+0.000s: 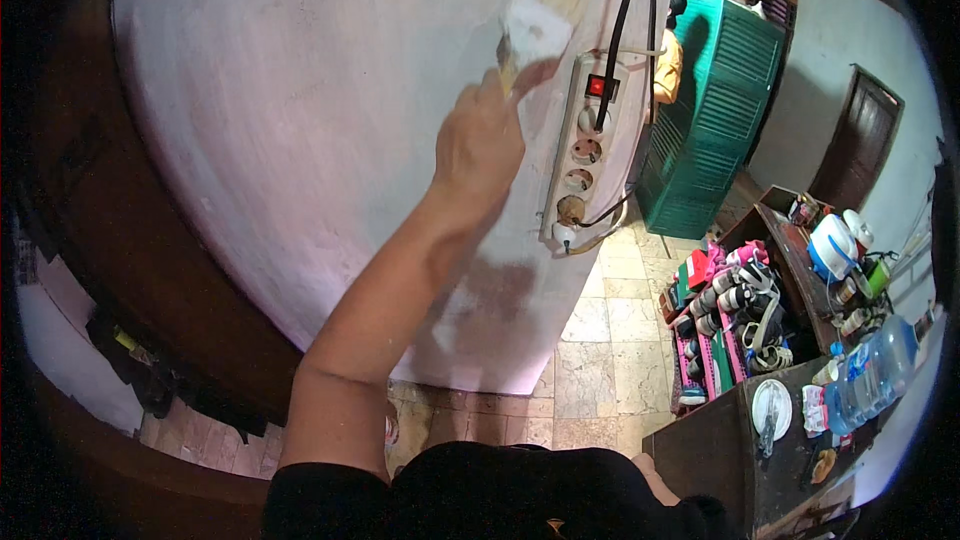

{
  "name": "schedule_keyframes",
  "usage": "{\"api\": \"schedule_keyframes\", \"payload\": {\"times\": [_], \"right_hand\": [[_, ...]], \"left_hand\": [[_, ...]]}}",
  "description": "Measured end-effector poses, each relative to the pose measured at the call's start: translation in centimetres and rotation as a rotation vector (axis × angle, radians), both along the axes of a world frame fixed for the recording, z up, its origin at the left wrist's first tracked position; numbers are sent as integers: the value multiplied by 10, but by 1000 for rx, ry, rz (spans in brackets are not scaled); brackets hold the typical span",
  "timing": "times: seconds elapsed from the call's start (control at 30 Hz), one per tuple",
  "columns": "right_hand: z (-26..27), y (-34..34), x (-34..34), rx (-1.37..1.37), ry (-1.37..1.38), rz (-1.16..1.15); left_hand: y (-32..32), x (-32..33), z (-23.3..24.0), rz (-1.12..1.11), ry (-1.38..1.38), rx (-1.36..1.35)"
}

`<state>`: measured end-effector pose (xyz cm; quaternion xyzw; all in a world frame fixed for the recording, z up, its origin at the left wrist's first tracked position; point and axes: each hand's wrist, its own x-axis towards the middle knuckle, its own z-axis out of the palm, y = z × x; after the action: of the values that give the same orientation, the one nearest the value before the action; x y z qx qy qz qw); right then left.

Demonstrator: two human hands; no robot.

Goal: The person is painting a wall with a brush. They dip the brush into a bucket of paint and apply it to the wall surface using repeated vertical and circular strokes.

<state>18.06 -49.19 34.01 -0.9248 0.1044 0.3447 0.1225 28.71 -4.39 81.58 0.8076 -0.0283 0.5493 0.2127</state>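
Note:
My left hand (480, 136) reaches up and grips the handle of a wide flat paintbrush (538, 26). The brush's pale bristles lie against, or very close to, the whitish wall (322, 90), and white coats its middle part. Below and right of the brush, a white power strip (583, 157) is mounted near the wall's edge. Its red switch (601, 86) faces out, and plugs with black cables (624, 7) sit in some of its sockets. Only a bit of my right arm shows beside my black shirt; my right hand is out of view.
A dark wooden frame (202, 240) borders the wall on the left. At right stand a green louvered cabinet (701, 120), a pink rack (727, 330) full of shoes, and a dark table (690, 442). On the table are a large blue water bottle (874, 375) and a white plate (771, 409).

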Motion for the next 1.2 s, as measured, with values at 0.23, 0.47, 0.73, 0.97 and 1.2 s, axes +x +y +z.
{"api": "schedule_keyframes", "payload": {"times": [0.23, 0.47, 0.73, 0.97, 1.2], "right_hand": [[-74, -29, 28, 23, 16, -112], [22, 14, 52, 34, -11, 122], [34, 21, 54, -29, -40, 299], [11, 57, 67, 234, -213, 407], [47, 160, 78, 464, -241, 704]], "left_hand": [[-4, -6, -94, -7, 80, -56], [22, -49, -163, 153, 288, -22], [67, -109, -218, 146, 156, 129], [61, -145, -219, -335, 141, -1086], [65, -172, -232, -634, 394, -1527]]}}
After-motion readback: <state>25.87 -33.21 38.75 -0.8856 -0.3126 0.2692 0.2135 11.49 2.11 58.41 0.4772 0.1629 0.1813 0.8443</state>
